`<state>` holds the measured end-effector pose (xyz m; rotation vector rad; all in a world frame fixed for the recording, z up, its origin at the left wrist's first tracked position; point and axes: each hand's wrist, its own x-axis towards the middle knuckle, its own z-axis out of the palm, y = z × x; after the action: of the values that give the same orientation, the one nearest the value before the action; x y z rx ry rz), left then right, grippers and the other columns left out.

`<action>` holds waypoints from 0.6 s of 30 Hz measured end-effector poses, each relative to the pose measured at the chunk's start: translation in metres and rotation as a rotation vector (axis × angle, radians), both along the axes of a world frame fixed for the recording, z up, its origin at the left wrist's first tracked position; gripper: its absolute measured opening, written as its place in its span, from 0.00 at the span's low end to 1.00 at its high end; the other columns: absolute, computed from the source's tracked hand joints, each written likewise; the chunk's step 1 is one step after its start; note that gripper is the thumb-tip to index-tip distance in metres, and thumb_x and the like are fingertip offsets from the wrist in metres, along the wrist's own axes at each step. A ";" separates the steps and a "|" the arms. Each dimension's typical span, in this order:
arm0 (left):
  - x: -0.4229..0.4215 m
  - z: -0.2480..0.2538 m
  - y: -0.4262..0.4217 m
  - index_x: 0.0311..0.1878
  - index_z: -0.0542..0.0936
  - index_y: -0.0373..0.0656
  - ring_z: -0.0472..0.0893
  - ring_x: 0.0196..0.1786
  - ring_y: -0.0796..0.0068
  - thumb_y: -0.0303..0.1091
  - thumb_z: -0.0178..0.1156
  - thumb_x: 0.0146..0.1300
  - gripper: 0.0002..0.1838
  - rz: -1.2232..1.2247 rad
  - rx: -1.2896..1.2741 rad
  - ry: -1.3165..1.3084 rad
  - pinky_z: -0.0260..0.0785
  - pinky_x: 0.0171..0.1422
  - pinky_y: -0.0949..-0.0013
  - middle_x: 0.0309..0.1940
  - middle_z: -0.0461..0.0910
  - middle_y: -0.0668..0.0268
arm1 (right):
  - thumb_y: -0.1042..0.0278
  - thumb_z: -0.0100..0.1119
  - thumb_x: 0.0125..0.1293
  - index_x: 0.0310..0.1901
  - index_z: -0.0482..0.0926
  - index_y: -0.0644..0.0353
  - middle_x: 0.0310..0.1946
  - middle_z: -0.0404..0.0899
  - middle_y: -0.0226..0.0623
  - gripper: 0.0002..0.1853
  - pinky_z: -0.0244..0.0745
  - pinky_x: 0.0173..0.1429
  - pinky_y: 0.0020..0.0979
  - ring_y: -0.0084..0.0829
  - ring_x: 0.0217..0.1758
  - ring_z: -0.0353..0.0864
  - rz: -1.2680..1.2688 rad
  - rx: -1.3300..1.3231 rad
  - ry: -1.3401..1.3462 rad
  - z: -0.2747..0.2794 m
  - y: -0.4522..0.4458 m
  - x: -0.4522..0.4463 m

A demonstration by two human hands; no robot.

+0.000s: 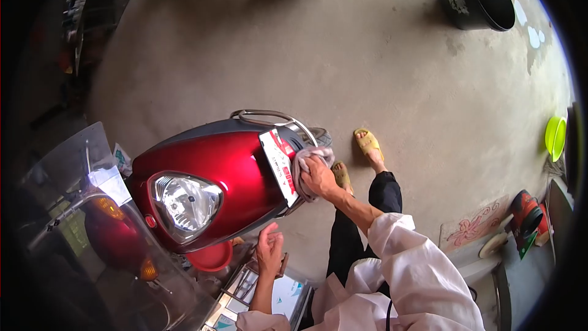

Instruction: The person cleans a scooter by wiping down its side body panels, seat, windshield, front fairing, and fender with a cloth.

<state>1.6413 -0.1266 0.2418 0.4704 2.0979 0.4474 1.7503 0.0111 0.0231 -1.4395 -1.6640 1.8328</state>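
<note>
A red scooter [239, 159] with a triangular headlight [187, 202] stands at the centre left. Across its front is a white plate [278, 165] with red print. My right hand [318, 178] presses a greyish-pink cloth [303, 193] against the scooter's end, beside the plate. The cloth is bunched under my fingers. Lower down, my left hand [269, 248] is raised below the scooter's body, fingers apart and holding nothing.
A black bucket [468, 0] stands at the upper right, a green basin [555, 138] at the right edge. Under the scooter lies a red basin [211, 256]. The clear windshield [67, 184] sticks out at left. My feet in yellow slippers [367, 141] are on the concrete floor [343, 73].
</note>
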 end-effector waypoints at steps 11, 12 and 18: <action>-0.015 -0.054 0.039 0.69 0.67 0.36 0.78 0.54 0.66 0.38 0.58 0.73 0.26 -0.073 0.193 0.034 0.73 0.57 0.65 0.61 0.73 0.54 | 0.66 0.55 0.61 0.47 0.77 0.57 0.48 0.80 0.47 0.13 0.81 0.46 0.49 0.52 0.44 0.85 0.228 0.148 -0.190 -0.007 0.062 -0.044; -0.018 -0.058 0.047 0.69 0.67 0.36 0.78 0.54 0.66 0.38 0.58 0.73 0.26 -0.075 0.194 0.031 0.73 0.57 0.65 0.61 0.73 0.54 | 0.66 0.56 0.60 0.47 0.77 0.57 0.48 0.80 0.48 0.14 0.81 0.46 0.48 0.52 0.44 0.85 0.237 0.111 -0.208 0.001 0.045 -0.032; -0.027 -0.062 0.045 0.69 0.67 0.37 0.78 0.53 0.68 0.38 0.58 0.73 0.26 -0.058 0.284 -0.051 0.73 0.58 0.66 0.61 0.73 0.55 | 0.60 0.61 0.58 0.49 0.78 0.58 0.42 0.82 0.48 0.18 0.81 0.47 0.47 0.51 0.43 0.85 0.163 0.024 -0.237 0.002 -0.039 0.005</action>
<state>1.6142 -0.0820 0.1801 0.6747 1.9743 0.7208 1.7555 -0.0276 0.0254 -1.6063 -1.9620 1.7734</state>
